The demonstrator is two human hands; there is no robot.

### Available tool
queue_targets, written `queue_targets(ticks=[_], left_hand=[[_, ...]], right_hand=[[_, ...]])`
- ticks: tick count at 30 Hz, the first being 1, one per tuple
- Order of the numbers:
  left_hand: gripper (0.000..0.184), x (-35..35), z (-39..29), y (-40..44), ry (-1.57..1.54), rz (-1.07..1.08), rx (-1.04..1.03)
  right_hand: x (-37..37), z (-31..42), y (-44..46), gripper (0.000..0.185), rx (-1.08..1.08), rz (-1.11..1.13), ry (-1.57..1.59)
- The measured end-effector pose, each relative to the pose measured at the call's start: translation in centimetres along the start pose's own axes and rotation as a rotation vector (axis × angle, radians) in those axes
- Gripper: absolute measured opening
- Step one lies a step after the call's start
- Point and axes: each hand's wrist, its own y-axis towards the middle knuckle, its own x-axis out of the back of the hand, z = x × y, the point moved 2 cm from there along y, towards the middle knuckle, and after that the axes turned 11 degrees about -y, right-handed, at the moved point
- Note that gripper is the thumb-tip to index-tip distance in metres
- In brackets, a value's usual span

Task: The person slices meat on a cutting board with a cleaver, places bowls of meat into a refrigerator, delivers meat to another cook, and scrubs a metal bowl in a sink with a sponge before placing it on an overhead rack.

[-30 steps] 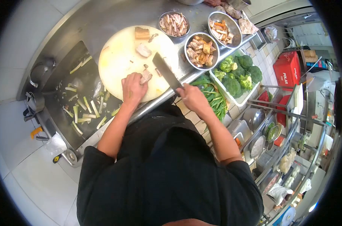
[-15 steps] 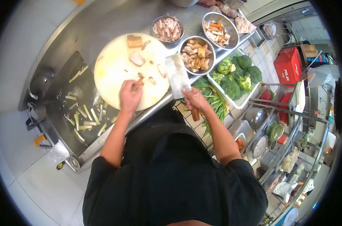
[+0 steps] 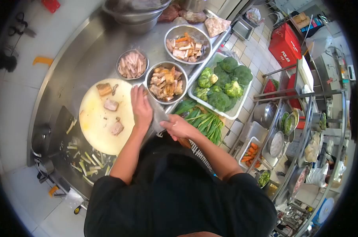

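Note:
My right hand [image 3: 179, 127] is closed on the handle of a wide-bladed cleaver [image 3: 158, 113] at the right edge of the round white cutting board [image 3: 94, 136]. My left hand [image 3: 142, 106] has its fingers stretched out along the near side of the blade; whether anything lies between palm and blade is hidden. Both are just below a metal bowl of browned meat chunks [image 3: 166, 83]. On the board lie a browned slab of meat [image 3: 104, 89], a pale piece [image 3: 111, 104], another piece [image 3: 117, 128] and small scraps.
Behind the board stand a bowl of meat strips [image 3: 132, 64] and a perforated bowl of cut meat [image 3: 188, 44]. A white tray of broccoli [image 3: 222, 85] is at the right, above green leafy stalks [image 3: 202, 123]. Scallion pieces [image 3: 86, 162] litter the sink. Metal shelving [image 3: 283, 98] stands further right.
My left hand has left the board's front, where it held a piece of meat, and come to the cleaver blade. A meat piece now lies there. The camera view has turned right.

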Motion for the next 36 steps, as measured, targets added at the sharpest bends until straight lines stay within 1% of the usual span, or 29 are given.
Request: queue_targets(ticks=[1,2,4,6,7,8,9,11,12,14,15,17,18,20,22,25,26,29,30,33,34,36], left_hand=[[0.036,-1.3,-2.4,2.7,-0.004,0.025,-0.089],[0.034,-3.4,-3.7,5.4,-0.086,0.022,-0.17],[0.032,-7.4,-7.3,11.3,-0.205,0.107,-0.286],[0.034,-13.6,-7.0,17.3,-0.407,0.205,-0.314],[0.035,-16.4,-6.5,19.4,-0.311,0.276,-0.207],[0.037,-18.1,-6.0,20.8,-0.215,0.345,-0.097],[0.038,-17.9,-6.1,21.8,-0.239,0.344,-0.123],[0.04,-15.8,-6.6,22.7,-0.28,0.351,-0.159],[0.039,-13.7,-6.2,22.4,-0.37,0.412,-0.163],[0.038,-6.6,-5.7,19.9,-0.354,0.55,-0.054],[0.037,-2.9,-4.2,17.3,-0.34,0.613,0.029],[0.039,4.1,0.6,11.0,-0.228,0.622,0.175],[0.04,8.1,2.5,8.7,-0.169,0.625,0.228],[0.046,14.8,7.6,1.9,0.131,0.702,0.186],[0.05,18.9,7.0,-2.7,0.328,0.835,0.087],[0.051,19.5,7.0,-6.7,0.267,0.643,0.126],[0.051,18.7,7.4,-7.4,0.16,0.591,0.159],[0.049,15.2,6.0,-8.6,0.014,0.526,0.108],[0.046,14.2,5.1,-8.9,-0.049,0.535,0.118],[0.047,13.0,4.1,-9.3,-0.049,0.486,0.075],[0.042,13.2,3.2,-9.1,-0.005,0.431,0.021],[0.037,13.3,3.0,-8.7,0.009,0.47,0.049]], right_hand=[[1.5,0.8,-1.1,0.026,0.003,-0.109,0.063],[3.0,1.5,-2.2,0.025,0.008,-0.215,0.125],[6.0,1.9,-4.0,0.025,0.032,-0.412,0.229],[8.7,1.3,-5.2,0.025,0.099,-0.585,0.333],[9.8,0.3,-5.5,0.025,0.147,-0.665,0.396],[10.7,-0.5,-6.0,0.025,0.148,-0.71,0.37],[11.0,-0.8,-6.6,0.025,0.124,-0.728,0.347],[10.7,-1.8,-7.8,0.025,0.063,-0.753,0.309],[10.1,-2.7,-8.0,0.025,0.05,-0.723,0.296],[8.5,-4.0,-8.0,0.025,0.013,-0.644,0.207],[7.0,-4.9,-7.8,0.025,-0.014,-0.578,0.165],[4.8,-6.5,-6.6,0.024,-0.06,-0.5,0.114],[3.4,-6.2,-6.1,0.024,-0.067,-0.438,0.085],[1.1,-4.9,-5.3,0.024,-0.039,-0.349,0.043],[-1.0,-4.3,-4.2,0.024,-0.053,-0.284,-0.006],[-3.1,-5.6,-1.9,0.027,-0.027,-0.222,-0.029],[-3.9,-6.1,-1.1,0.028,-0.016,-0.221,-0.018],[-6.0,-6.3,-0.2,0.033,-0.056,-0.244,0.062],[-6.6,-6.5,0.0,0.034,-0.054,-0.259,0.095],[-7.9,-6.7,0.2,0.038,-0.052,-0.298,0.115],[-8.1,-6.5,0.3,0.038,-0.041,-0.307,0.112],[-8.4,-6.2,0.9,0.04,-0.02,-0.316,0.09]])
